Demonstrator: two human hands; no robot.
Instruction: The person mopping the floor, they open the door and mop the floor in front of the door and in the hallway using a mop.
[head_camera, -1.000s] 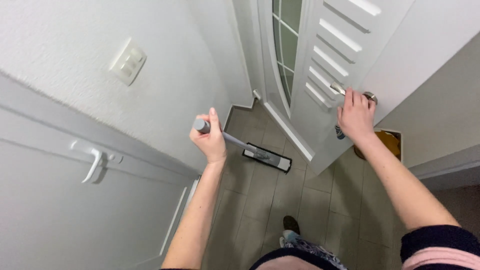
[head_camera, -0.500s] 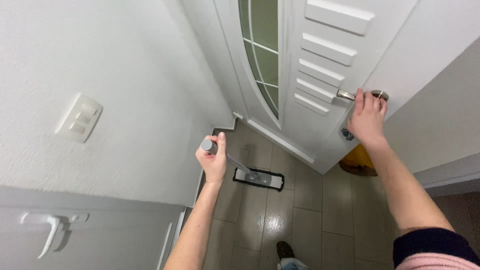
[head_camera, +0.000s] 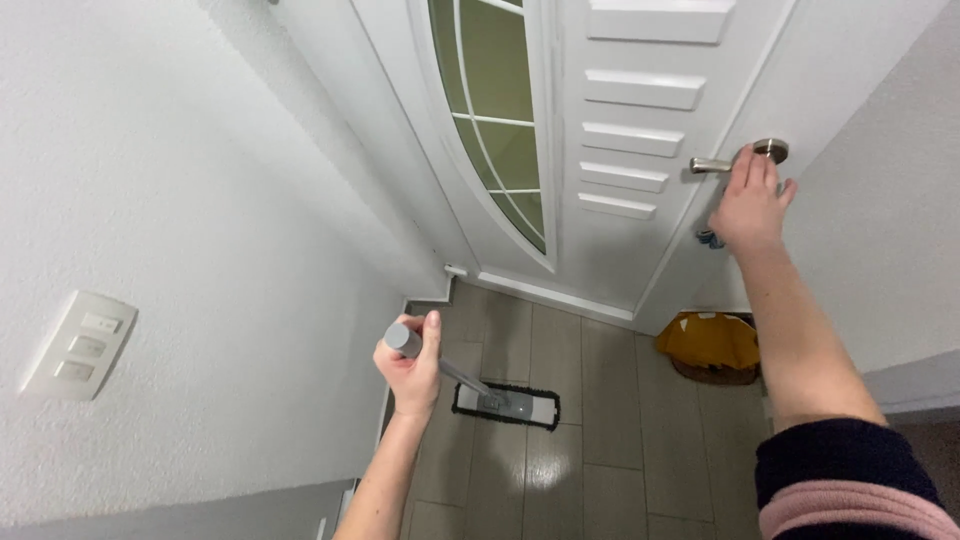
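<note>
Since the earlier frame the door (head_camera: 640, 150) has swung nearer shut and the mop head (head_camera: 505, 404) sits lower on the tiles — the right hand (head_camera: 750, 205) grips the door handle (head_camera: 735, 160), the left hand (head_camera: 412, 368) clamps the mop pole (head_camera: 440, 365); door-closing is judged in hand, needing a steady push.

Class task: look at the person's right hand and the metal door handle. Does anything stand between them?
Nothing visible does. The right hand is already at the door handle, fingers on it. The left hand grips the mop handle apart from the door.
</note>
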